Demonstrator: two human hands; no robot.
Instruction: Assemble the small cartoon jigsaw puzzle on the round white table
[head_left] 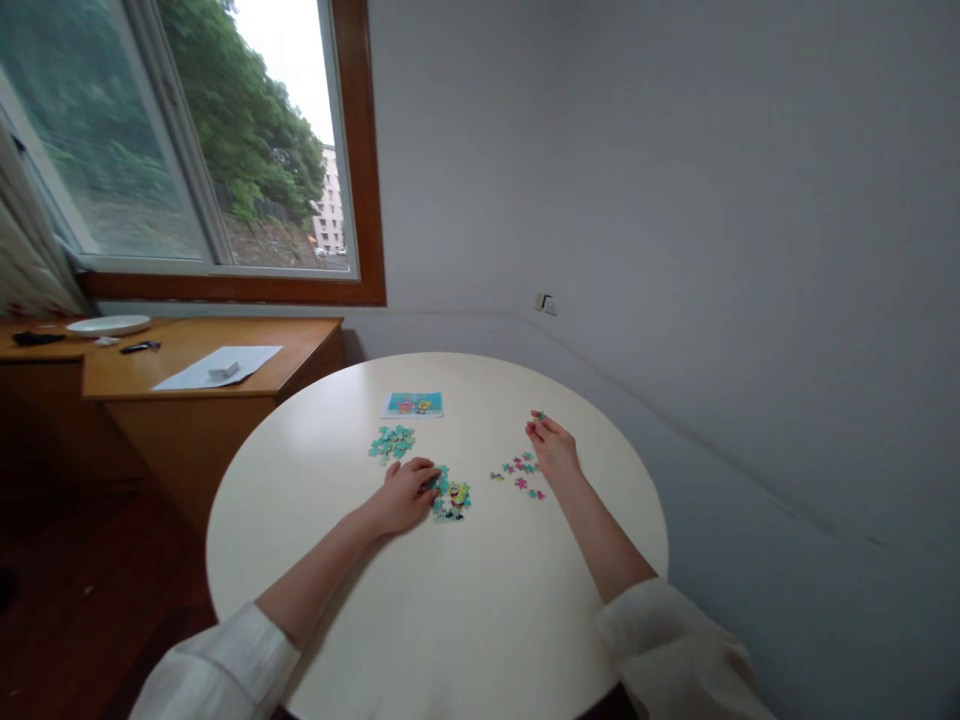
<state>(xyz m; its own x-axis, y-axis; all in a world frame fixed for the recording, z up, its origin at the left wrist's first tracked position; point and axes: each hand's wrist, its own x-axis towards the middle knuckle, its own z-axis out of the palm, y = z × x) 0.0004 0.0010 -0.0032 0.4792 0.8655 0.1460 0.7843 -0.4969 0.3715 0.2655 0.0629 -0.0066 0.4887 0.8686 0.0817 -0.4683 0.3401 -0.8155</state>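
We've got a part-built jigsaw near the middle of a round cream table, yellow cartoon figure showing on its right half. Our left hand is on its left edge, palm down, fingers curled over the pieces; can't tell whether they pinch one. Our right hand is raised on the right, thumb and fingertips pinching a small jigsaw piece, print too small to read. Loose pink-and-teal pieces lie scattered just left of that wrist, apart from the built section. Teal piece pile sits beyond our left hand, near it. Behind the pile: a blue cartoon picture card, flat on the table. Further out, left: wooden desk with a white paper sheet, small white box on the sheet, white plate at the back. Window above the desk, wall socket beyond the table.
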